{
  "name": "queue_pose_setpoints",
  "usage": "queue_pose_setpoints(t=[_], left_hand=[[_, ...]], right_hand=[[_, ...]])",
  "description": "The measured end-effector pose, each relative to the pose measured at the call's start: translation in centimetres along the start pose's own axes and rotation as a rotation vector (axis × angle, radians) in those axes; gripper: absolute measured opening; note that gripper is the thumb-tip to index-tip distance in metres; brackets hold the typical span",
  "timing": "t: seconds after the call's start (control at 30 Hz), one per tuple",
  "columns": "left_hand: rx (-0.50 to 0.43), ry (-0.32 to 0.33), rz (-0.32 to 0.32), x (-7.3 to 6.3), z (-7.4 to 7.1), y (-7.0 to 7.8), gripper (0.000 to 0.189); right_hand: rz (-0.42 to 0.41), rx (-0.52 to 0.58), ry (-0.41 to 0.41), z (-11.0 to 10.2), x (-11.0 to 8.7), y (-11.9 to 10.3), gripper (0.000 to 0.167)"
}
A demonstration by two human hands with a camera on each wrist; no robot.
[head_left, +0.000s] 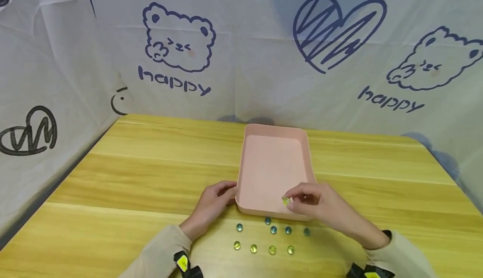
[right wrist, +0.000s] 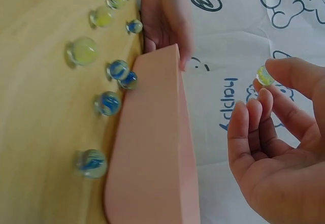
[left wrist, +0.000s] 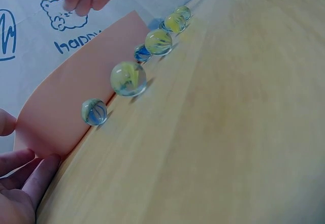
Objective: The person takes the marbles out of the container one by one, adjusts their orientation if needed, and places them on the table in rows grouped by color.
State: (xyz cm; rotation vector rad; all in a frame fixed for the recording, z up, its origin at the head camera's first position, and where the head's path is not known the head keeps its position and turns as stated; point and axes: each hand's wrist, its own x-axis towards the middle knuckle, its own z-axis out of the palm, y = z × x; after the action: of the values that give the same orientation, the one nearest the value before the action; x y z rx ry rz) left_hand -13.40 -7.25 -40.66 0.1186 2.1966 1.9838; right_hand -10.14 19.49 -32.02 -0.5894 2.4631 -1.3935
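My right hand [head_left: 320, 202] pinches a yellow-green glass marble [head_left: 286, 201] between thumb and fingertips, above the near right part of a pink tray [head_left: 277, 137]. In the right wrist view the same marble [right wrist: 264, 75] shows at the fingertips, with the other fingers bent below it. At the tray's near left side, my left hand [head_left: 209, 204] holds the edge, its thumb at the rim and its fingers low against the outer wall. In front of the tray lie several blue marbles [head_left: 273, 229]. Nearer to me is a row of several yellow-green marbles [head_left: 272, 250].
The tray stands on a wood-grain table [head_left: 151, 177], its far end close to a white cloth [head_left: 256, 60] with drawn bears and hearts. One blue marble [head_left: 268, 220] lies right by the tray's near wall. The cloth also hangs along the table's left side.
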Motion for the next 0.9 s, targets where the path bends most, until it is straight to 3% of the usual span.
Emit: queue_pose_setpoints(t=[0.33, 0.9], left_hand=[[-0.006, -0.002, 0.007, 0.2, 0.0, 0.0, 0.034], [-0.017, -0.001, 0.002, 0.2, -0.1, -0.3, 0.033]], right_hand=[[-0.009, 0.035, -0.066, -0.3, -2.3, 1.3, 0.018], [-0.083, -0.018, -0.065, 0.2, -5.4, 5.6, 0.013]])
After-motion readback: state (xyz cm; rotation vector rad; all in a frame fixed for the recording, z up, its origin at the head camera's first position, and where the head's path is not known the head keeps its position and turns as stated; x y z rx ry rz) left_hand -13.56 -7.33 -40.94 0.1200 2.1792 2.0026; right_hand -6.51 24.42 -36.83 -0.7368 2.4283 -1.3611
